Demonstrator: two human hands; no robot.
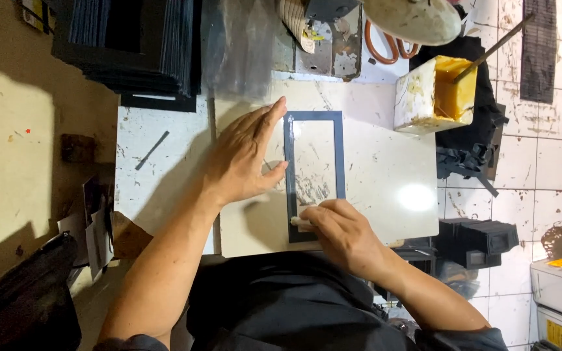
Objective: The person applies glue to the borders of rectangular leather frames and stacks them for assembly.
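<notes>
Presently, entry one: my right hand (345,235) pinches a small pale tool (300,221) against the bottom edge of a dark rectangular frame (313,175). Entry two: my left hand (245,156) lies flat, fingers spread, on the frame's left side. Frame rests on a white board (385,175). At 1 o'clock, a yellow glue tub (436,95) with stick; at 11, stacked dark sheets (131,45).

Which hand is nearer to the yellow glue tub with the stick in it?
Right. The right hand lies below-left of the yellow glue tub; the left hand is farther left.
</notes>
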